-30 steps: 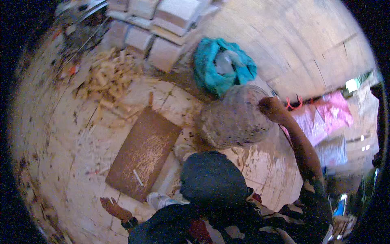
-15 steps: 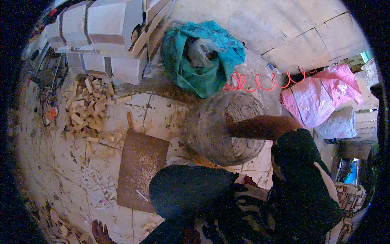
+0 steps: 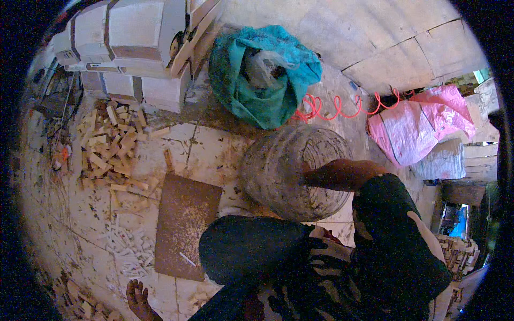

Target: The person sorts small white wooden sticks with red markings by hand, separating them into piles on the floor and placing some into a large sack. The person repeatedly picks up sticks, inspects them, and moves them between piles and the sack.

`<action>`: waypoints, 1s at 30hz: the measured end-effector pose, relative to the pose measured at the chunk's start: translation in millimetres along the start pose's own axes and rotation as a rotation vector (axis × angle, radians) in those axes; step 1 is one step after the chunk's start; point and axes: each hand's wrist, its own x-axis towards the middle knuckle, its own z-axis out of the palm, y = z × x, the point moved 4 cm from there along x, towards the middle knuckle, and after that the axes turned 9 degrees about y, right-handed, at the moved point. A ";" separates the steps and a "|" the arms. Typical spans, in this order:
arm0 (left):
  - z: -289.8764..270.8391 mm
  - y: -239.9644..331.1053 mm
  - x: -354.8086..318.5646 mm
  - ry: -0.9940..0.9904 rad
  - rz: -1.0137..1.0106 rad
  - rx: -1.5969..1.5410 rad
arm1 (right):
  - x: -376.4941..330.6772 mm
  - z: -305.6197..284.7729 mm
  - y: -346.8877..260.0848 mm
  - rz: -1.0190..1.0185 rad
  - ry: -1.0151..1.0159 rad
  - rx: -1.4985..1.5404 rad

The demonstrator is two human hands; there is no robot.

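Low on the left, my left hand (image 3: 140, 300) hovers near the floor with its fingers apart and slightly curled, holding nothing. Just beyond it lies a heap of small white strips (image 3: 128, 249). A bare limb that looks like my right forearm (image 3: 342, 174) reaches into the mouth of a round, ridged, dirt-smeared drum (image 3: 267, 171) lying tilted on its side. The right hand itself is hidden inside, so its fingers and anything in them do not show. Between the drum and the white strips lies a flat brown board (image 3: 187, 224) with crumbs and one white strip (image 3: 187, 259) on it.
Wooden offcuts (image 3: 110, 142) are piled at the left. A green sack (image 3: 257, 101) stands behind the drum, with a red coiled hose (image 3: 337, 107) beside it. Pink sacking (image 3: 417, 128) lies at the right. Pale box-like units (image 3: 136, 32) stand at the back left.
My left hand has shifted a little to the right and up, its palm turned more into view. The right forearm remains inside the drum. The whole view has shifted slightly.
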 end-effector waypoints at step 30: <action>109.6 30.8 -19.6 -0.259 0.109 -0.250 | -187.8 -169.1 34.5 0.200 0.752 0.964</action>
